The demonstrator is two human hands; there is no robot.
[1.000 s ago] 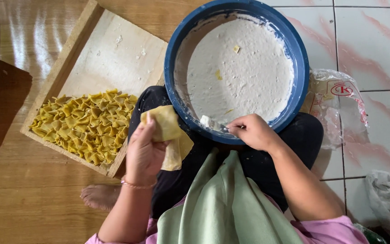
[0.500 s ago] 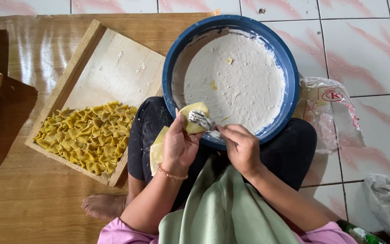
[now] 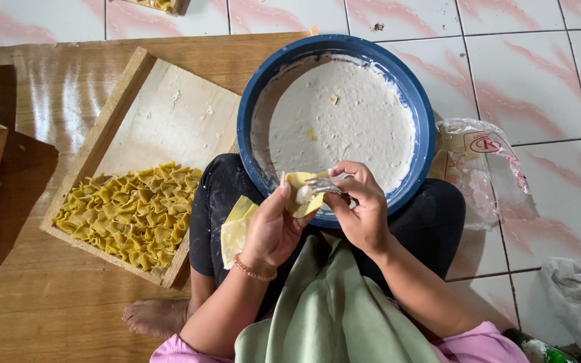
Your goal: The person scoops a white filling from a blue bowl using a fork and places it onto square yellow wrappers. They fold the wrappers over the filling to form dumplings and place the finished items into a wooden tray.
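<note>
The person sits on the floor with a blue basin (image 3: 250,128) of white filling resting on the lap. The left hand (image 3: 272,228) is cupped, half closed, holding a yellow wrapper (image 3: 302,183) at the fingertips over the basin's near rim, with a stack of further wrappers (image 3: 235,230) tucked under the palm. The right hand (image 3: 361,208) is closed on a metal spoon (image 3: 319,188), whose tip lies on the wrapper with a dab of filling. A wooden tray (image 3: 163,114) of folded dumplings (image 3: 129,212) sits just beside the left knee. A plastic bag (image 3: 479,168) lies right of the basin.
</note>
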